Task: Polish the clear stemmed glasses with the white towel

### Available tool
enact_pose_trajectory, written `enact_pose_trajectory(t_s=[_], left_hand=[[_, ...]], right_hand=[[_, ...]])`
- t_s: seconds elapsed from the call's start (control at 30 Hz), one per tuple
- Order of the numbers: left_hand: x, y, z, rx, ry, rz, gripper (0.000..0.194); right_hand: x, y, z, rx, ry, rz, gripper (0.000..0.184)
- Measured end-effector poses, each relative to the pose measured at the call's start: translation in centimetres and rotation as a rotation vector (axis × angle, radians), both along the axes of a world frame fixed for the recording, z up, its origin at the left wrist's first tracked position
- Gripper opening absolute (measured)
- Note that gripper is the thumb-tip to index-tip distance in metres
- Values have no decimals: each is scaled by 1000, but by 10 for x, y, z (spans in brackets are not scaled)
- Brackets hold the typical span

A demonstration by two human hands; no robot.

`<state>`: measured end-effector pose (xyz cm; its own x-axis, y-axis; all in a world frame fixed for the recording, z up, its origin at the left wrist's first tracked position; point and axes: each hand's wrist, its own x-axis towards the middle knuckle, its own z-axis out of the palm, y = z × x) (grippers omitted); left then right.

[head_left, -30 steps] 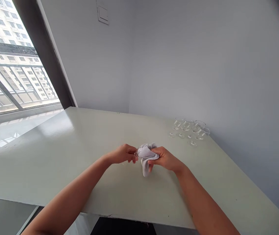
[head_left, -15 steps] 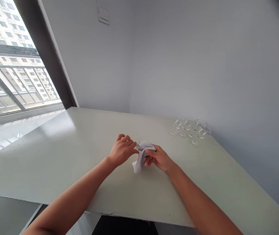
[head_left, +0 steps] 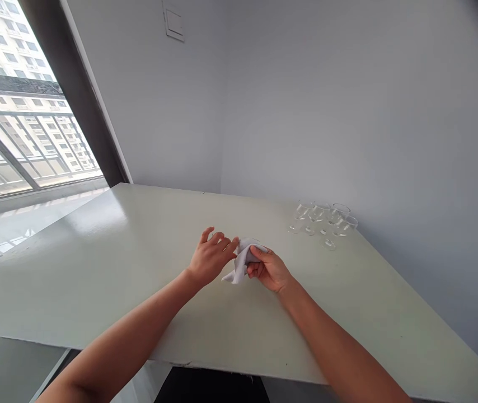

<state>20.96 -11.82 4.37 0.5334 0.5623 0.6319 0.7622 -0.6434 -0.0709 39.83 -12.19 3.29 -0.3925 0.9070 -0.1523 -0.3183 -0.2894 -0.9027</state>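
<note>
My right hand (head_left: 269, 270) is closed around a bunched white cloth (head_left: 239, 262), a corner of which hangs down toward the pale green table (head_left: 130, 263). My left hand (head_left: 210, 257) meets the cloth from the left. Its thumb and forefinger pinch at the bundle's edge while the other fingers lift and spread. Whatever sits inside the cloth is hidden. Both hands hover just above the middle of the table.
Several small clear stemmed glasses (head_left: 323, 221) stand grouped at the table's far right, close to the grey wall. A large window (head_left: 16, 129) fills the left side. A wall switch plate (head_left: 174, 25) sits high on the wall. The table's near edge runs below my forearms.
Both hands moved slightly away from me. The cloth turned in my right hand, so its hanging end now points left. My left fingers lifted and spread from a tighter pinch.
</note>
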Motion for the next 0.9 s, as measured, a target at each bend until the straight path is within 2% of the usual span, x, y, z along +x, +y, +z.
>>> enact_pose_trajectory(t_s=[0.07, 0.13, 0.23, 0.3, 0.33, 0.37, 0.4, 0.43, 0.53, 0.57, 0.63, 0.7, 0.73, 0.8, 0.9], left_hand=[[-2, 2, 0, -62, -18, -16, 27], [-6, 4, 1, -210, -53, -31, 27], [-11, 8, 4, -610, -125, -114, 37], [-11, 8, 5, -917, -154, -209, 45], [-11, 8, 5, -1019, -157, -240, 47], [-9, 7, 5, -1050, -161, -236, 48], [-8, 6, 3, -997, -166, -200, 46], [-6, 5, 2, -873, -163, -146, 42], [-1, 3, -6, -363, -94, -24, 35], [0, 3, -9, -246, -59, -18, 35], [-1, 5, -12, -155, -18, -20, 32], [-3, 7, -13, -212, -44, -23, 32], [-5, 8, -12, -294, -76, -31, 33], [-8, 11, -10, -567, -138, -82, 35], [-10, 11, -6, -1029, -155, -213, 41]], right_hand=[[2, -3, 4, 91, -78, 87, 31], [6, -6, 11, 211, -208, 165, 30], [14, -9, 20, 308, -341, 239, 26], [18, -8, 22, 309, -368, 288, 24], [19, -7, 22, 301, -371, 303, 25], [19, -5, 20, 290, -367, 298, 26], [19, -3, 18, 271, -354, 270, 29], [17, 0, 15, 243, -333, 223, 31], [11, 7, 5, 132, -234, 78, 35], [9, 8, 2, 102, -200, 55, 35], [6, 7, 1, 91, -174, 78, 36], [7, 4, 4, 160, -226, 138, 36], [9, 2, 7, 214, -270, 170, 35], [14, -1, 12, 303, -344, 234, 31], [21, 0, 13, 311, -365, 334, 28]])
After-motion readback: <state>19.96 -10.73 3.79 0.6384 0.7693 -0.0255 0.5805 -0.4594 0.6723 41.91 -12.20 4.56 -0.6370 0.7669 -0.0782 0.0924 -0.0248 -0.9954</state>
